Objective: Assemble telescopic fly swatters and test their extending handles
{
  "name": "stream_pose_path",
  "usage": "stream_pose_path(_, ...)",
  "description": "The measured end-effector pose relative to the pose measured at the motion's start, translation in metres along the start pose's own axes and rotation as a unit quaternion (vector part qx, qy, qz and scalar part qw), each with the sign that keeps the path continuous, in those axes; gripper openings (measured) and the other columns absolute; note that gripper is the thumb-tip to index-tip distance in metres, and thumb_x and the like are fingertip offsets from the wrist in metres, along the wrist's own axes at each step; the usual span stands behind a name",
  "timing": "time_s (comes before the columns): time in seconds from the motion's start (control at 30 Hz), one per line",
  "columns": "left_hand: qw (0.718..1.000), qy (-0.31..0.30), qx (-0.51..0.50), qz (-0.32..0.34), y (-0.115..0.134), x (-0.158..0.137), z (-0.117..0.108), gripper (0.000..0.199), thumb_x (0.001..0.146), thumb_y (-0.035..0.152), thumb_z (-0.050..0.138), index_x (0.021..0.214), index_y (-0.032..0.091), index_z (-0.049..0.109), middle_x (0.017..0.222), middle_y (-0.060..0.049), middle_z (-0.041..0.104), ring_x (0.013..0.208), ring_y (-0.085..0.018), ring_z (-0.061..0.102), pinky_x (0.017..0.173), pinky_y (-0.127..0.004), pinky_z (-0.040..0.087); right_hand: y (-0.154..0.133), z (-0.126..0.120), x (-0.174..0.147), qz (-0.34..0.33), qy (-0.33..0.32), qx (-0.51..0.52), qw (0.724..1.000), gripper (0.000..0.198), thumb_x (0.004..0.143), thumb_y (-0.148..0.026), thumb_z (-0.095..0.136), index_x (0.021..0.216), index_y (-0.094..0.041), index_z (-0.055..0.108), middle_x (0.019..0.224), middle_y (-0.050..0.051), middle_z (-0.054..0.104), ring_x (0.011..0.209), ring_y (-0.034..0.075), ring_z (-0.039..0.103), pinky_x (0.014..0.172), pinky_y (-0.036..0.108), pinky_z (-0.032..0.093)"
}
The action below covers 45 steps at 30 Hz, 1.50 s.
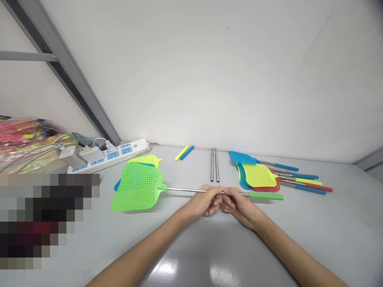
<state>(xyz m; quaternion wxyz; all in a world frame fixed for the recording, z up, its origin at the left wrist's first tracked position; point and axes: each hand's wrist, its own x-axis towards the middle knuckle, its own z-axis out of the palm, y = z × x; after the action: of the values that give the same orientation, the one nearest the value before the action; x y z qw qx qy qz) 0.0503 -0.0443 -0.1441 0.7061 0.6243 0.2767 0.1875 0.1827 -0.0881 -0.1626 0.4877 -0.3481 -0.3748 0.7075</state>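
Pinching the green swatter (160, 187) by its metal rod (182, 189), left grip (207, 201) and right grip (239, 202) hover side by side over the near table (314, 223), mesh head (136, 189) leftward. Beyond lie stacked swatters (260, 175) at right, 2 metal tubes (212, 165) mid-table and 2 loose handles (187, 152) farther left.

Left grip (207, 200), right grip (240, 203) both holding green swatter (137, 186) by metal rod (182, 189); two metal tubes (212, 165) lie beyond.
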Motion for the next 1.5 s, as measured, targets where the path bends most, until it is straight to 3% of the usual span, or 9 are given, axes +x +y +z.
stream_pose_path(0.43,0.999,-0.015,0.000,-0.043,0.020,-0.008,-0.007,0.036,0.078,0.034,0.033,0.045,0.019,0.027,0.030,0.008,0.025,0.028,-0.005,0.019,0.034,-0.022,0.013,-0.004,0.004,-0.002,-0.020,0.007,-0.012,1.000,0.039,0.079,-0.032,0.045,0.046,-0.019,0.030,0.045,-0.007,0.019,0.043,0.008,0.014,0.044,0.027,0.011)
stream_pose_path(1.5,0.997,-0.024,-0.010,-0.069,0.033,-0.012,-0.037,0.038,0.075,0.038,0.042,0.047,0.019,0.025,0.039,0.009,0.018,0.033,-0.005,0.018,0.034,-0.021,0.014,-0.017,-0.002,0.000,-0.055,0.040,-0.036,0.997,0.039,0.076,-0.031,0.050,0.045,-0.019,0.029,0.044,-0.008,0.019,0.042,0.007,0.012,0.043,0.028,0.010)
